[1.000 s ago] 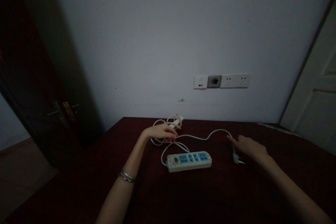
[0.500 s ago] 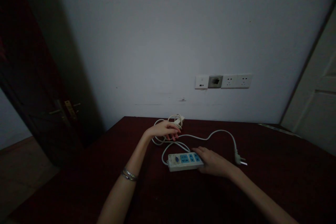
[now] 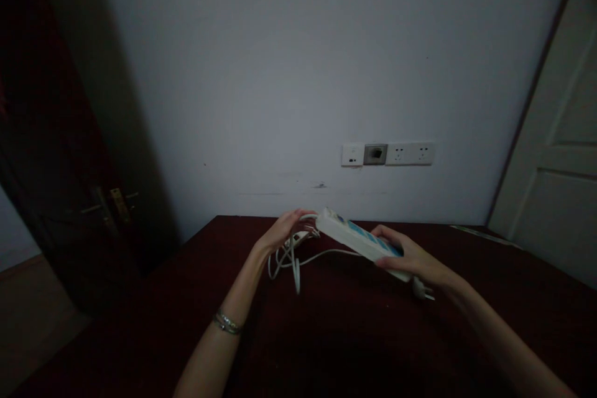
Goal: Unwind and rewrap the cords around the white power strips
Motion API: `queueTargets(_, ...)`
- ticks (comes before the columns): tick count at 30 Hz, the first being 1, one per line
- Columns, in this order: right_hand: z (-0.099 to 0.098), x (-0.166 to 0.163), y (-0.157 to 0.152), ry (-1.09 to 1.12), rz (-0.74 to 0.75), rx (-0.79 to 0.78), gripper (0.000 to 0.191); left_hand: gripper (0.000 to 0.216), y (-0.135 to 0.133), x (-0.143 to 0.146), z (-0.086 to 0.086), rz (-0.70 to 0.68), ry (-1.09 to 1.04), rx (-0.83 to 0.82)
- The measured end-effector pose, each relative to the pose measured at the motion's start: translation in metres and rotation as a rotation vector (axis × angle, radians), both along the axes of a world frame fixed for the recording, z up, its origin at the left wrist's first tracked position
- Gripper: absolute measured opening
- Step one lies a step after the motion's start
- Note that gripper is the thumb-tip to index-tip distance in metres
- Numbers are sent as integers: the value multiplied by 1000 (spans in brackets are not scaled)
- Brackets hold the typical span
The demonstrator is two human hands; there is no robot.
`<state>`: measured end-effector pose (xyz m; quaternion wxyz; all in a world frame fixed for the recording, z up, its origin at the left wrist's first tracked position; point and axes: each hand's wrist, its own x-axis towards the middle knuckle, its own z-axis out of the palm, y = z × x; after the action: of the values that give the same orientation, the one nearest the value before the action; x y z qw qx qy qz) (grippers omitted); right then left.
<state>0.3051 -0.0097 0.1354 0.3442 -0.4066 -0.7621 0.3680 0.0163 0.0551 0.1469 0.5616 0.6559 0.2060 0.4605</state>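
A white power strip (image 3: 357, 241) with blue sockets is tilted up off the table, its left end raised. My right hand (image 3: 413, 258) grips its right end, thumb at the near side and fingers over the far side. By the strip's left end, my left hand (image 3: 285, 228) is closed around the white cable (image 3: 308, 216) where it comes out. Loops of cable (image 3: 296, 267) hang and lie below that hand. Behind them a white block with cable around it (image 3: 298, 237) is partly hidden. The plug (image 3: 422, 289) lies beyond the strip's right end, near my right wrist.
The dark red table (image 3: 326, 336) meets a pale wall (image 3: 261, 74). Wall sockets (image 3: 408, 153) sit above its back edge. A dark door (image 3: 51, 155) with a handle stands at left, a pale door (image 3: 566, 199) at right. A thin strip (image 3: 485, 236) lies along the back right.
My right hand has lifted the power strip from the table and tilted its left end up. My left hand, previously over the cable coil, now holds the cable by the strip's end.
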Motion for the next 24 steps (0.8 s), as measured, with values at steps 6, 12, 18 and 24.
queueTargets(6, 7, -22, 0, 442, 16, -188, 43, 58, -15, 0, 5, -390, -24, -57)
queueTargets(12, 29, -42, -2, 827, 30, -298, 43, 30, -27, 8, 14, -369, -151, -127)
queueTargets(18, 29, -47, -6, 942, 67, -445, 36, 29, -27, 28, 18, 175, -84, -31)
queueTargets(24, 29, -50, -12, 834, 40, -386, 46, 20, -20, 41, -2, 339, 280, 6)
